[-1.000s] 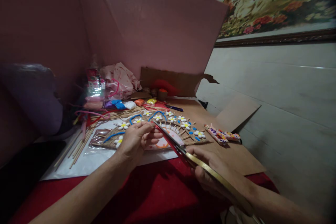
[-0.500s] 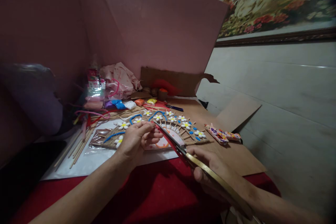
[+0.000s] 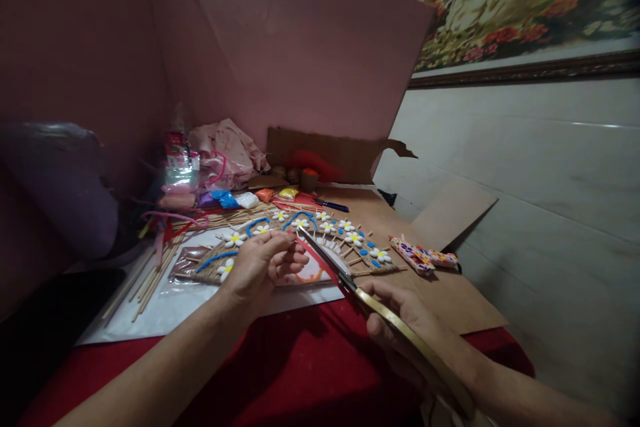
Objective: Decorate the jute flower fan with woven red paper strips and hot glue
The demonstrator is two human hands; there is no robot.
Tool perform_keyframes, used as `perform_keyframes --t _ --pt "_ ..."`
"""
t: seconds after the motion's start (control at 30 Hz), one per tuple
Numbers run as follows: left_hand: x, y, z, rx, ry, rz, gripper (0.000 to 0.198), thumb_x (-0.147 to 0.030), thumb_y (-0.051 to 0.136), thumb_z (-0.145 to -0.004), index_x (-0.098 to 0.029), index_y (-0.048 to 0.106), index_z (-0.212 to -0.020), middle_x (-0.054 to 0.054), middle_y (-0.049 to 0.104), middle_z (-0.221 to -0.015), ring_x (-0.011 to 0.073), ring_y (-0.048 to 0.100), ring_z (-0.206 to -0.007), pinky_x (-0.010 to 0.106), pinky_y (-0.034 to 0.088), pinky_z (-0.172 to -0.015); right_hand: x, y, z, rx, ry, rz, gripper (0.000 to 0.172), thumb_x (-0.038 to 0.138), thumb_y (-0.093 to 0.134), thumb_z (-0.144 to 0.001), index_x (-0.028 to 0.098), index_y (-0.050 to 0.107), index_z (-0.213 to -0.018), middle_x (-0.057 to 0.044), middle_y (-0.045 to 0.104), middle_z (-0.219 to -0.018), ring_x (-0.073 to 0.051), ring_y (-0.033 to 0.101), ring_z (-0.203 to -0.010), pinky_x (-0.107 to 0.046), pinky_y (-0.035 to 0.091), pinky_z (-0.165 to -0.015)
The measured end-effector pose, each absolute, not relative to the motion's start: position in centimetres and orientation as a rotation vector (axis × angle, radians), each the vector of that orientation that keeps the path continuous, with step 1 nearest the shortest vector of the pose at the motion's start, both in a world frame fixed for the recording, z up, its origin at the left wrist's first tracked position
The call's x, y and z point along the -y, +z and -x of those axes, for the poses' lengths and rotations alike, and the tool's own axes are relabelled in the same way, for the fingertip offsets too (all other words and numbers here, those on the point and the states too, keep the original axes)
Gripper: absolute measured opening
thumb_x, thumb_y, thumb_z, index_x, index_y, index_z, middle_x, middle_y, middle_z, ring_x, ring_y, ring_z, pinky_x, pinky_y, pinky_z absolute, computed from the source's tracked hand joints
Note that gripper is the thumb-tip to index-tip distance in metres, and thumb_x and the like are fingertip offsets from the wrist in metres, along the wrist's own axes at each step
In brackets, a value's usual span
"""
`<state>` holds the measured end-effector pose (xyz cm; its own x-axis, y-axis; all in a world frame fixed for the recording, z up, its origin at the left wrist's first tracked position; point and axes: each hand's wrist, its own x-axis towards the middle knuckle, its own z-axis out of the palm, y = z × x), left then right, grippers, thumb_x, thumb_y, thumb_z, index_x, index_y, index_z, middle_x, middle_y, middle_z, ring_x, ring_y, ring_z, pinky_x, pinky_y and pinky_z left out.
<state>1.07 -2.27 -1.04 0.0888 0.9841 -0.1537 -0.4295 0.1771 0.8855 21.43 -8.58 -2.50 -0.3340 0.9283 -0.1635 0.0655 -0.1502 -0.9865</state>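
Note:
My left hand [image 3: 263, 265] is closed in a pinch on a thin red strip [image 3: 314, 257] that runs toward the scissors. My right hand [image 3: 400, 327] grips large scissors [image 3: 350, 283] with gold handles; their blades are slightly parted around the strip. Just behind lies a fan-shaped craft piece [image 3: 320, 233] of wooden sticks with white and yellow flowers and blue dots. It rests on a white sheet [image 3: 165, 310] over a red cloth [image 3: 300, 373].
Loose wooden sticks [image 3: 150, 273] and pipe cleaners lie at left. Coloured clay packets [image 3: 235, 199], a pink bag [image 3: 225, 153], a blue pen [image 3: 331, 205] and torn cardboard [image 3: 345, 150] sit at the back. Two decorated small pieces [image 3: 423, 259] lie on the brown board at right. A pink panel stands behind.
The scissor blades have opened a little and shifted slightly up along the red strip. My left hand keeps its pinch in place.

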Motion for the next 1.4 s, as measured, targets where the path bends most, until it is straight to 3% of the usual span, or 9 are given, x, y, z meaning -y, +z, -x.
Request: perform_keyframes --t 0.13,0.3,0.43,0.53,0.8,1.13,1.23,1.3,1.4 --pt "2.1 -1.3 -1.1 -0.871 1.256 -0.801 0.005 -0.014 0.063 -0.072 -0.012 0.06 -0.07 0.005 0.066 -0.063 0.012 0.063 -0.054 0.018 0.049 -0.045 8.1 -1.6 -21.8 1.467 1.508 1.229 0.056 0.065 0.067 -0.061 0.02 0.046 -0.086 0.011 0.035 -0.051 -0.001 0.022 -0.033 -0.016 0.018 -0.03" --pt "2.2 -1.4 -0.9 -0.864 1.244 -0.776 0.006 -0.018 0.063 -0.072 -0.013 0.06 -0.072 0.004 0.068 -0.073 0.0125 0.064 -0.063 0.02 0.051 -0.054 4.4 0.3 -24.1 1.795 0.986 1.481 0.049 0.052 0.071 -0.062 0.015 0.058 -0.092 0.005 0.052 -0.053 -0.007 0.04 -0.039 -0.02 0.031 -0.037" --pt "2.0 -1.2 -0.8 -0.845 1.207 -0.692 0.005 -0.016 0.059 -0.074 -0.014 0.056 -0.07 0.004 0.067 -0.065 0.0145 0.066 -0.061 0.022 0.051 -0.053 -1.2 1.1 -27.0 2.085 0.259 1.613 0.037 0.042 0.06 -0.078 0.017 0.061 -0.105 -0.005 0.068 -0.083 -0.018 0.062 -0.072 -0.024 0.044 -0.057" --pt "2.0 -1.1 -0.8 -0.843 1.184 -0.715 0.004 -0.014 0.057 -0.075 -0.014 0.055 -0.072 0.006 0.066 -0.061 0.0153 0.065 -0.055 0.022 0.05 -0.047 -5.8 1.5 -28.6 2.141 -0.105 1.815 0.032 0.032 0.061 -0.079 0.016 0.062 -0.107 -0.009 0.067 -0.098 -0.024 0.062 -0.09 -0.028 0.045 -0.07" --pt "2.1 -1.2 -0.9 -0.82 1.156 -0.774 0.007 -0.017 0.06 -0.073 -0.015 0.054 -0.074 0.005 0.066 -0.06 0.0127 0.062 -0.049 0.021 0.049 -0.046 -14.3 -0.3 -29.7 2.284 -0.195 2.026 0.028 0.031 0.053 -0.09 0.016 0.054 -0.114 -0.008 0.057 -0.115 -0.02 0.059 -0.097 -0.04 0.051 -0.081" --pt "2.5 -1.3 -0.9 -0.81 1.156 -0.842 0.01 -0.018 0.062 -0.072 -0.014 0.054 -0.075 0.004 0.066 -0.063 0.011 0.059 -0.05 0.02 0.049 -0.048 -15.4 -0.7 -27.1 2.352 -0.179 1.841 0.026 0.03 0.053 -0.089 0.016 0.056 -0.112 -0.008 0.057 -0.113 -0.02 0.059 -0.096 -0.04 0.05 -0.081" --pt "2.4 -1.3 -0.8 -0.812 1.154 -0.823 0.009 -0.018 0.062 -0.072 -0.015 0.054 -0.075 0.004 0.065 -0.062 0.0114 0.059 -0.05 0.021 0.049 -0.048 -12.2 0.6 -25.3 2.309 -0.259 1.657 0.02 0.022 0.048 -0.091 0.015 0.061 -0.104 -0.013 0.058 -0.11 -0.023 0.054 -0.104 -0.038 0.044 -0.089" --pt "2.3 -1.4 -0.8 -0.808 1.149 -0.809 0.008 -0.018 0.061 -0.072 -0.015 0.054 -0.075 0.004 0.066 -0.062 0.0117 0.06 -0.049 0.022 0.05 -0.049 -9.0 1.2 -23.7 2.327 -0.264 1.478 0.024 0.021 0.046 -0.091 0.018 0.057 -0.113 -0.009 0.057 -0.112 -0.019 0.053 -0.105 -0.032 0.042 -0.09" --pt "2.1 -1.7 -0.8 -0.81 1.148 -0.815 0.006 -0.018 0.06 -0.073 -0.014 0.056 -0.074 0.005 0.066 -0.064 0.0121 0.06 -0.05 0.023 0.051 -0.049 -4.1 1.1 -21.2 2.41 -0.098 0.789 0.033 0.02 0.057 -0.085 0.019 0.053 -0.118 -0.006 0.06 -0.099 -0.017 0.055 -0.091 -0.032 0.045 -0.081"
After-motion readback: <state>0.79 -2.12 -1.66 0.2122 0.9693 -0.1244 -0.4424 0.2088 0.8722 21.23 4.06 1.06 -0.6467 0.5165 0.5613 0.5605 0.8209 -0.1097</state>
